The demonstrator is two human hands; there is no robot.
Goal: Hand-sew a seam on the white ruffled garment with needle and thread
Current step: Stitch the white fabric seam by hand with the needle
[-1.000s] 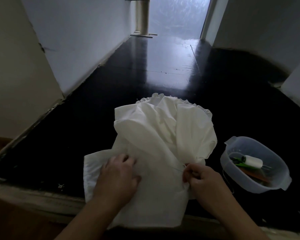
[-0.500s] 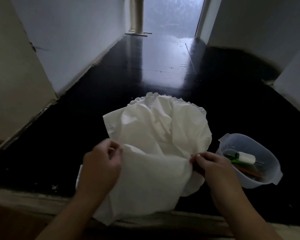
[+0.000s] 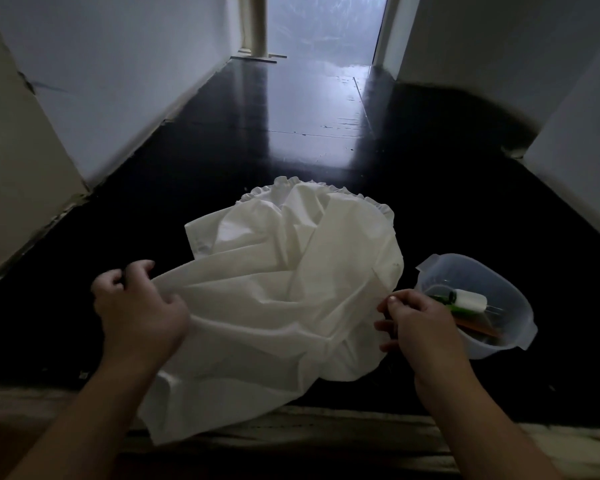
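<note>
White garment [image 3: 284, 282] lies crumpled on the dark glossy floor [image 3: 222, 150], near part lifted and stretched between both hands. Long axis of the stretched part runs left-right, hand to hand; the rest trails away from the viewer, with the ruffled edge [image 3: 312, 188] at the far end pointing down the hallway. A loose flap hangs toward the viewer over the pale ledge [image 3: 361, 434] at the bottom of frame. Left hand [image 3: 137, 311] has fingers curled round a bunched fold at the garment's left edge, knuckles up. Right hand [image 3: 418, 327] pinches the garment's right edge between thumb and fingertips; needle and thread too small to make out there, cannot tell if it holds them. Clear plastic bowl [image 3: 513, 337] sits on the floor just beside the right hand, near the garment's right edge but apart from it; inside it a white spool [image 3: 470, 299], something green and a reddish flat item, details unclear. Left wall [image 3: 101, 81] angles in close on the left side of the garment; right wall [image 3: 499, 46] stands well back. Open floor lies beyond the ruffled edge, stretching to a bright doorway [image 3: 326, 26], and more dark floor to the right past the bowl.
</note>
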